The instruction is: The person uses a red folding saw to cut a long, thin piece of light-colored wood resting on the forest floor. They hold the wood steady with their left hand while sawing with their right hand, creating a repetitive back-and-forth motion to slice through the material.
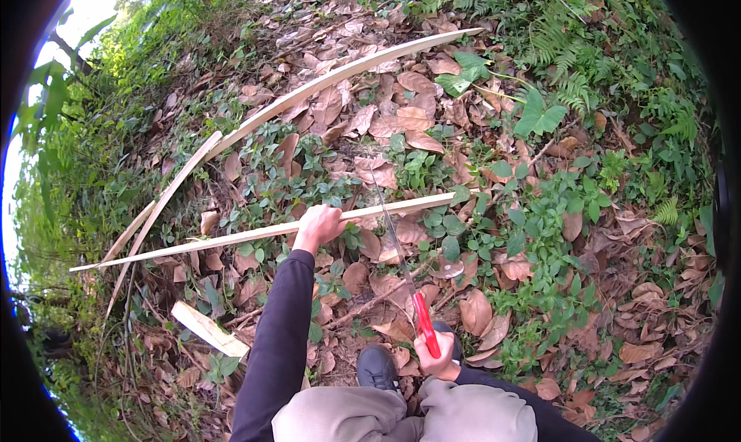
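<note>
My left hand [320, 227] is closed around a long pale wooden strip [231, 238], which runs from the far left to the middle of the view. In my right hand [437, 355] is the red handle of a hand saw [423, 318]. Its thin blade points away from me and crosses the strip to the right of my left hand. I cannot tell whether the teeth touch the wood. The strip's right end sticks out past the blade, over green leaves.
Beyond lies a longer pale strip [347, 73], with another strip [171, 191] crossing at its left end. A short wood piece [208, 330] rests at the lower left. Dry brown leaves [476, 311] and low green plants [552, 241] cover the ground. My shoe [377, 367] is close to the saw.
</note>
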### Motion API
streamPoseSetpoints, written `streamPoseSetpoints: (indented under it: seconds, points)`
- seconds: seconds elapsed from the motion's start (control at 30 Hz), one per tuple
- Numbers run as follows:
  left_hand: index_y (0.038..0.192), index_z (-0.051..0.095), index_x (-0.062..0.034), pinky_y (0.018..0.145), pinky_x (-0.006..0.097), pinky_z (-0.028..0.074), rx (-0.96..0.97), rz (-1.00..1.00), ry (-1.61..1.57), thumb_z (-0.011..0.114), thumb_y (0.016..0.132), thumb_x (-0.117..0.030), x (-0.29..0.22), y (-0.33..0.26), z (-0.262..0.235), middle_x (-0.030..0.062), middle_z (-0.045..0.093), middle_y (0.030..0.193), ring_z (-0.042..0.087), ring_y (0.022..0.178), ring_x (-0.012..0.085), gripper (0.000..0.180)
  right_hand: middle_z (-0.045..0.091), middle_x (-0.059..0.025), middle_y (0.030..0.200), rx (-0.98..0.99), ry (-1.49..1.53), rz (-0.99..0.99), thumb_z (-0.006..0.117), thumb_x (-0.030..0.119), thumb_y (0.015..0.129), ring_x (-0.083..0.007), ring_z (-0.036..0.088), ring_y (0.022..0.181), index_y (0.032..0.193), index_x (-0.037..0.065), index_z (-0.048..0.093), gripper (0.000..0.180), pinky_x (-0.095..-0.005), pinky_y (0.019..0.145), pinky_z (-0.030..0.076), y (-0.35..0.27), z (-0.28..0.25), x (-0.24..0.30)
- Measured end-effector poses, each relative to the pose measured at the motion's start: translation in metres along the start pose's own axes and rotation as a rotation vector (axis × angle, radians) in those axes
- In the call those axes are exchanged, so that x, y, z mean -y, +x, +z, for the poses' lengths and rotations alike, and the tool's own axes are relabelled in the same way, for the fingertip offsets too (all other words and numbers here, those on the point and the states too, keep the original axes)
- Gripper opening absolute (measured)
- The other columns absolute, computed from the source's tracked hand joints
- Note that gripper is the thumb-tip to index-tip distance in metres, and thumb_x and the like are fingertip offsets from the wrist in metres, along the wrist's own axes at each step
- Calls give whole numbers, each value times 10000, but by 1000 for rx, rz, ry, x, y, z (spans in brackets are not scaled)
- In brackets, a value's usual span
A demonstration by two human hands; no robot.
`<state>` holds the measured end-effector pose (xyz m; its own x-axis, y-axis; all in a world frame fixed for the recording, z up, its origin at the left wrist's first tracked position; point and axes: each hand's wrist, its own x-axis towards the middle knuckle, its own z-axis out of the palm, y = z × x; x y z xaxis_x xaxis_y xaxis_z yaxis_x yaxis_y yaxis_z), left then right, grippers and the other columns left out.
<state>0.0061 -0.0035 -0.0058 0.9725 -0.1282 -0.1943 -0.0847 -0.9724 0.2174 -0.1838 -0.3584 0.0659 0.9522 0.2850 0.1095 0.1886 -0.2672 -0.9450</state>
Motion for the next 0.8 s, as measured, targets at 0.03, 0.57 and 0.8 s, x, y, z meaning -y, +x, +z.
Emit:
streamPoseSetpoints:
  seconds: [0.03,0.57,0.8]
  points:
    - [791,715,-59,694,489,559,-3,-5,15,664,858,-397,-1,-4,1,200,679,707,689,719,392,349,474,-80,492,-12,12,51,679,84,804,-240,532,407,643,47,539,216,-368,446,398,6,3,-1]
    - [751,716,-67,699,483,559,-6,-12,10,638,891,-483,12,-2,1,202,685,720,695,728,387,446,460,-75,487,65,-6,16,660,68,816,-253,509,390,630,59,515,236,-361,437,396,-16,-12,-3]
    - [765,717,-68,667,474,560,-37,-46,18,625,886,-594,-4,-13,8,183,678,685,688,682,382,547,494,-73,495,-95,145,171,670,67,850,-159,502,415,656,35,544,233,-350,438,371,50,33,-17]
